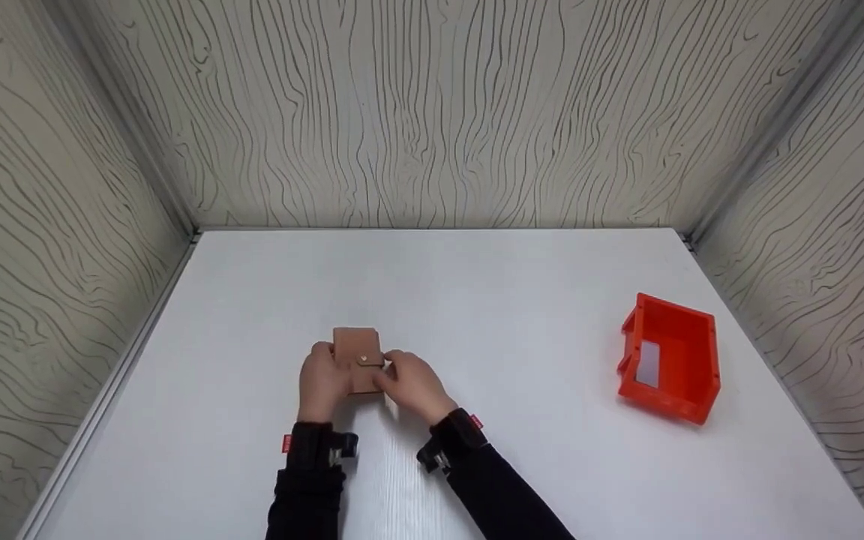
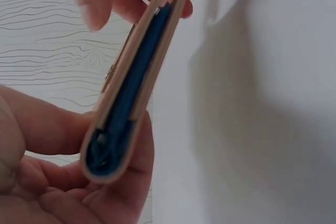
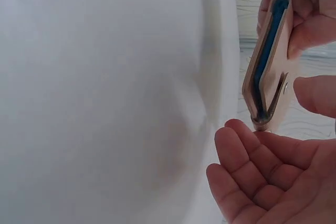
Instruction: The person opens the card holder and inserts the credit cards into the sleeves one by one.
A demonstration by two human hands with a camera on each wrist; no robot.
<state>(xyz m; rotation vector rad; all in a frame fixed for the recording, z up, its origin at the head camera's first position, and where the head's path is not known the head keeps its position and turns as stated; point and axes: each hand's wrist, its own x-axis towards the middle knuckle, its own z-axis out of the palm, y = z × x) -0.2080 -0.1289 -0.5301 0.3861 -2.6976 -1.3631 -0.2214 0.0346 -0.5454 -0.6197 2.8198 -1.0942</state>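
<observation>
A small tan wallet point(image 1: 353, 345) with a snap strap is held up over the white table. My left hand point(image 1: 323, 382) grips it by its folded spine, thumb on the front and fingers behind, as the left wrist view shows. Blue lining or pages point(image 2: 137, 72) show between its two covers, which lie nearly together. At the opposite edge, by the strap and its metal snap point(image 3: 285, 86), is my right hand point(image 1: 413, 384). In the right wrist view its fingers point(image 3: 252, 171) lie loosely extended at the wallet's edge, and the thumb stands off from the front cover.
An orange-red plastic bin point(image 1: 678, 356) with a pale label sits on the right side of the white table point(image 1: 477, 285). Wood-grain panels point(image 1: 432, 112) stand along the back and both sides.
</observation>
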